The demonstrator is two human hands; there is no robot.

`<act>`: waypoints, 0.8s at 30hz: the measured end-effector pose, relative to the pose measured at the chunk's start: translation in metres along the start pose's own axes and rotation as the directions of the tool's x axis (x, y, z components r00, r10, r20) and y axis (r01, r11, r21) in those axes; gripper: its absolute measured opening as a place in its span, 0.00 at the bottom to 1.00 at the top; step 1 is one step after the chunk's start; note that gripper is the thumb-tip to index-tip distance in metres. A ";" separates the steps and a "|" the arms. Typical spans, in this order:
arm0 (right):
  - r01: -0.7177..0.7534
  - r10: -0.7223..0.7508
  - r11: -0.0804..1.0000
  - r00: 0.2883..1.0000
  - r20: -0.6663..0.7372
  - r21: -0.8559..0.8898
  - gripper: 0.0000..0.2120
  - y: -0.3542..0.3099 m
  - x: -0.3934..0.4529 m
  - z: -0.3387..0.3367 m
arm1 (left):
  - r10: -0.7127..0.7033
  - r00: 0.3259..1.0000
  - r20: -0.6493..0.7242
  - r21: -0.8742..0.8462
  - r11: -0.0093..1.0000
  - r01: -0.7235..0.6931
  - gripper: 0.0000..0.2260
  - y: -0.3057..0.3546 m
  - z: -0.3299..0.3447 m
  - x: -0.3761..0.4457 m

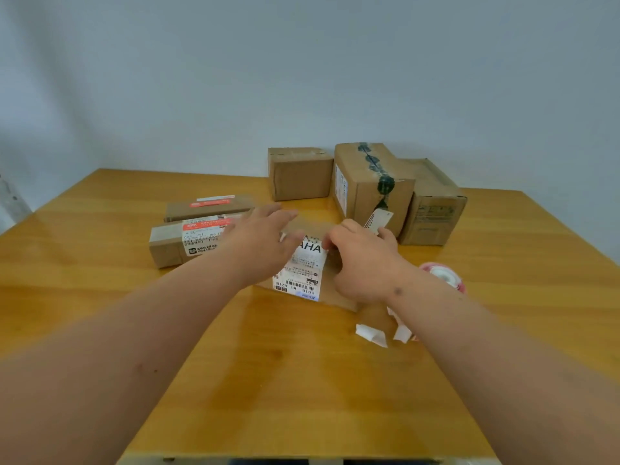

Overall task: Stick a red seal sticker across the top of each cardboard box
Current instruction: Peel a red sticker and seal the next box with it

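Note:
A flat cardboard box with a white shipping label lies at the table's middle. My left hand rests on its left part with the fingers nearly straight. My right hand has curled fingers over the box's far right corner, thumb on the label. A white slip with red print shows just behind those fingers; whether they hold it I cannot tell. Two long boxes on the left, the far long box and the near long box, carry red seal stickers on top. A pink-red sticker roll stands right of my right wrist.
Three brown boxes stand at the back: a plain box, a box with dark green tape and a worn box. White backing scraps lie near my right forearm. The wooden table ends at a grey wall.

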State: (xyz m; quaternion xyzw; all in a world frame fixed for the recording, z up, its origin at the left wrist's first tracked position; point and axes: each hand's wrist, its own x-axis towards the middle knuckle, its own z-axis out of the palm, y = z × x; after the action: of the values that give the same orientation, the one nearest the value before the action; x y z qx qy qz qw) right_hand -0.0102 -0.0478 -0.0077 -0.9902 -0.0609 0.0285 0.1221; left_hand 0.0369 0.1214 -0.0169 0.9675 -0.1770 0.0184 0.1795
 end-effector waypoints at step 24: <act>-0.140 0.137 0.980 0.990 0.032 0.140 0.11 0.112 -0.087 -0.036 | 0.274 0.961 0.028 0.093 0.957 -0.275 0.09 0.126 0.025 -0.018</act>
State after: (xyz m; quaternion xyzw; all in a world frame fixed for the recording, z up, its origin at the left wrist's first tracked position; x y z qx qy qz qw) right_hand -0.0811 -0.1751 0.0037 -0.9805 0.0088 0.0521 0.1890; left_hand -0.0248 0.0081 0.0007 0.9412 -0.3099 0.0443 0.1271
